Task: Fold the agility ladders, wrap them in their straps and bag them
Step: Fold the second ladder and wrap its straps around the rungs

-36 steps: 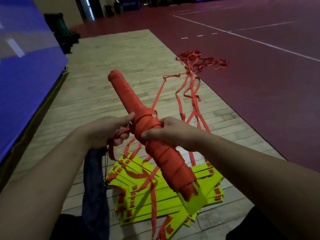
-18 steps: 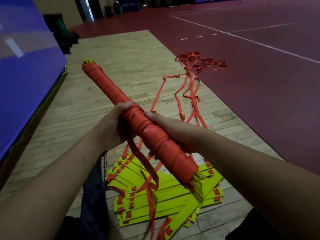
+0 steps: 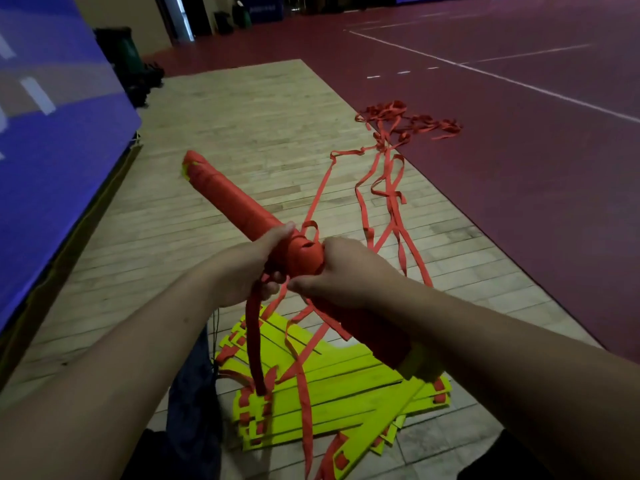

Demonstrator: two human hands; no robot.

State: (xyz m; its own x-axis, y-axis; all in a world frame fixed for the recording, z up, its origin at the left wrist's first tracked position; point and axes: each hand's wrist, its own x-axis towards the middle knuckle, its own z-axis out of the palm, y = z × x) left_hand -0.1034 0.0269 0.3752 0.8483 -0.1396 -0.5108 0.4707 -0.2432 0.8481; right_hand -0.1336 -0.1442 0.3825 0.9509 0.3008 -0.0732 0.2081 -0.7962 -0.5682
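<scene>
While tight in red strap (image 3: 300, 258) — ladder bundle (image 3: 230, 199), yellow-tipped.

Two hands (left hand (image 3: 242, 271), right hand (image 3: 343, 275)), one wrapped ladder bundle (image 3: 228, 199), one stack of yellow rungs (image 3: 346, 386), one dark bag (image 3: 194, 403).

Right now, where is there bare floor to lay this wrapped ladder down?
Free: the wooden boards between the blue padding and the loose straps, beyond the wrapped ladder; also the red court right of the straps. Crowded: directly below the ladder, where the yellow rung stack, trailing straps and a dark bag cover the floor.
</scene>
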